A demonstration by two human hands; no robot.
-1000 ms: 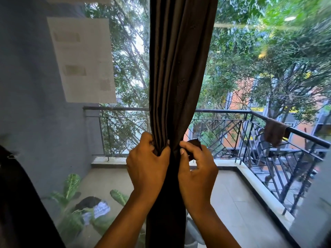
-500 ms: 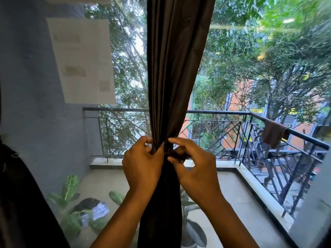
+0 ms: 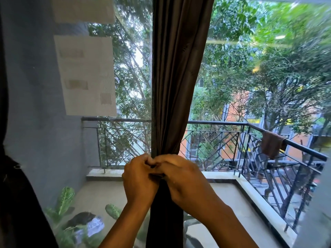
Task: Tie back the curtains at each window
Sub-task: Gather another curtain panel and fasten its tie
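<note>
Gathering the dark curtain [image 3: 177, 77] before the balcony railing [image 3: 223, 123], left hand [image 3: 138, 179] and right hand [image 3: 186, 181] both grip it.

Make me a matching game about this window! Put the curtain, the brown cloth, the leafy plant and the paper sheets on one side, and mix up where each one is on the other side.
Things:
1. curtain
2. brown cloth
3. leafy plant
4. paper sheets

Places:
A. on the balcony floor, lower left
B. bunched where the left hand and right hand meet
C. upper left, on the window
D. draped over the balcony railing

Pairs: 1-B, 2-D, 3-A, 4-C
</note>
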